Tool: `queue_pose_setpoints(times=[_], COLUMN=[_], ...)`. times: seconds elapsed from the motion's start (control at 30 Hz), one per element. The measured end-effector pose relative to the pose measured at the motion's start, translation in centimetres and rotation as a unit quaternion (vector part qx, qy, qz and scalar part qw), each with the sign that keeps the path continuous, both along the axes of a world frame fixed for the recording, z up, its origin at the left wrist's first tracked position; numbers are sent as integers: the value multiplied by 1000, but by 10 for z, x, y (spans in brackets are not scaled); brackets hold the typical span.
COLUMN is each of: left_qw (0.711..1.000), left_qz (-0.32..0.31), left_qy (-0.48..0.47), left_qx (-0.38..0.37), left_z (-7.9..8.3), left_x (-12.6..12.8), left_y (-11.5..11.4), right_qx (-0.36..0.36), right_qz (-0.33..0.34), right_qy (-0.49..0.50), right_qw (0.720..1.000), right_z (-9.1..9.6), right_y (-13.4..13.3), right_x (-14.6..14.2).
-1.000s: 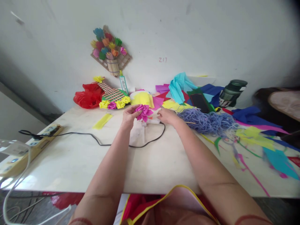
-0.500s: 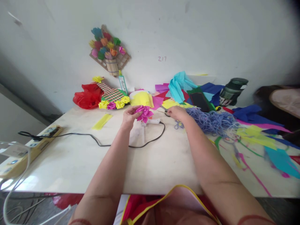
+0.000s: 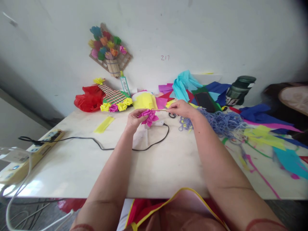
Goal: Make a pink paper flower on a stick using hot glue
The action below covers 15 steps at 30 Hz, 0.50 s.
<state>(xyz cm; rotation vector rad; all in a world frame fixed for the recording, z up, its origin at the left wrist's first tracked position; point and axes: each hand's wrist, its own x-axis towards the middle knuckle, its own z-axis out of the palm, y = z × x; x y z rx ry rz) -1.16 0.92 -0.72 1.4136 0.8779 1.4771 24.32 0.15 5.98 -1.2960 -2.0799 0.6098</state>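
My left hand (image 3: pixel 136 120) is closed on a magenta paper flower (image 3: pixel 150 118), held above the table. Between its fingers, my right hand (image 3: pixel 181 109) pinches a thin light-brown stick (image 3: pixel 161 110). The stick points left, with its far end at the flower's upper edge; whether it touches the petals I cannot tell. Below and behind the flower lies a white glue gun (image 3: pixel 159 123), partly hidden, with a black cord (image 3: pixel 166 137) running off it. The black handle of a pair of scissors (image 3: pixel 172 115) shows just under my right fingers.
A tangle of bluish-purple string (image 3: pixel 216 123) lies beside my right forearm, among coloured paper scraps. At the back stand a dark green jar (image 3: pixel 240 91) and a flower-trimmed guitar-shaped craft (image 3: pixel 114 96). A power strip (image 3: pixel 45 146) runs along the left edge.
My right hand has risen slightly and brought the thin stick left and up to the flower's upper edge. The flower has tilted and shifted slightly right in my left hand.
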Motion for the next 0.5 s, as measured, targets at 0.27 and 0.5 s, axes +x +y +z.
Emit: queue_pose_setpoints(times=[0.27, 0.5], left_qw=[1000, 1000], left_qz=[-12, -18], left_qy=[-8, 4], left_qx=[-12, -19], left_z=[1, 1], left_x=[2, 3], left_y=[-2, -2], right_qx=[16, 26], right_qz=[14, 30], right_qy=[-33, -48], right_qw=[999, 998], right_z=[-6, -11], right_y=[8, 11], right_x=[-5, -9])
